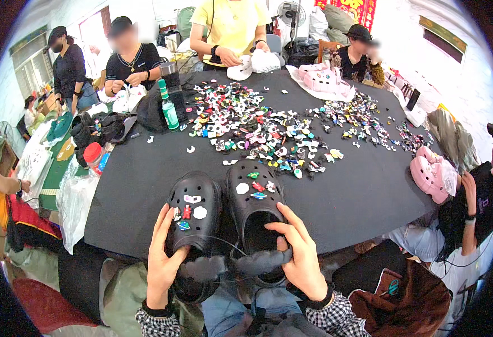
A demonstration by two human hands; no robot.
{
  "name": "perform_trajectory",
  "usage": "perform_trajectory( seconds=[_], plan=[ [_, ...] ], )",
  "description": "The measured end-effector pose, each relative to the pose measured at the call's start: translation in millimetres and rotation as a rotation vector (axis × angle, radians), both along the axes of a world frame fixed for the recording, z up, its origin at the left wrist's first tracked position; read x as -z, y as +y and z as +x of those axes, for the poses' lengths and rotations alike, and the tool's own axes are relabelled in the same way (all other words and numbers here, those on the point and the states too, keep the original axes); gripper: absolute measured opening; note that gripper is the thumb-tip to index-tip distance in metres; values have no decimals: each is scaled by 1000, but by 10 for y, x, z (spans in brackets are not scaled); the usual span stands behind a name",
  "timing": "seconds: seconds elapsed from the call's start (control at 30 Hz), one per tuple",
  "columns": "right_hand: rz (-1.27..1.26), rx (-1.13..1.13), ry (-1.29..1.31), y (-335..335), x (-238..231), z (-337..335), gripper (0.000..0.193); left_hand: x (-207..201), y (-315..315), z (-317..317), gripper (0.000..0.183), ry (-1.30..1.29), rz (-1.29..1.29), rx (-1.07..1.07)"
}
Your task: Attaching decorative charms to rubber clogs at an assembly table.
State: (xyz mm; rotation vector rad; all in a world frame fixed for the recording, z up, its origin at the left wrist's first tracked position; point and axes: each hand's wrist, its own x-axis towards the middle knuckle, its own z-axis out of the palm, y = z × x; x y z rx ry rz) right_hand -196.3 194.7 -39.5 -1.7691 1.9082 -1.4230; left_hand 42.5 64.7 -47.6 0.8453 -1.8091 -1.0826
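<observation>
Two black foam clogs (213, 188) rest side by side at the near edge of the dark table, toes pointing away from me and heel straps toward me. My left hand (168, 255) grips the left clog at its opening, thumb inside and fingers along the outer side. On the right clog (235, 208), my right hand (300, 253) holds the outer side, its fingers curled over the opening's rim. Small shoe charms (187, 212) sit on both toes, among them a white flower shape, a red figure and a ringed planet. A thin cord links the two clogs.
A wide heap of loose colourful charms (258, 129) covers the table's middle. A green bottle (168, 106) and a red-lidded jar (93, 155) stand to the left. Pink clogs (434, 174) are at the right, more pink clogs (325, 78) at the back. Several people work around the table.
</observation>
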Motion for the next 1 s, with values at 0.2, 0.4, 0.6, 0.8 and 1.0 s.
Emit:
perform_trajectory(
  seconds=[0.2,0.4,0.6,0.8,1.0],
  plan=[
    [72,-137,-21,-36,-124,-121,49,1,14,-24,79,23,32,0],
    [109,-318,309,160,-386,-134,70,35,16,-17,75,33,-3,-54],
    [-34,-372,483,103,-600,438,64,-6,-14,-38,72,51,5,-46],
    [-71,-181,616,-179,-265,787,60,36,-31,-24,70,48,10,-26],
    [-274,-400,656,-49,-224,940,43,27,-115,54,73,105,93,72]
  ],
)
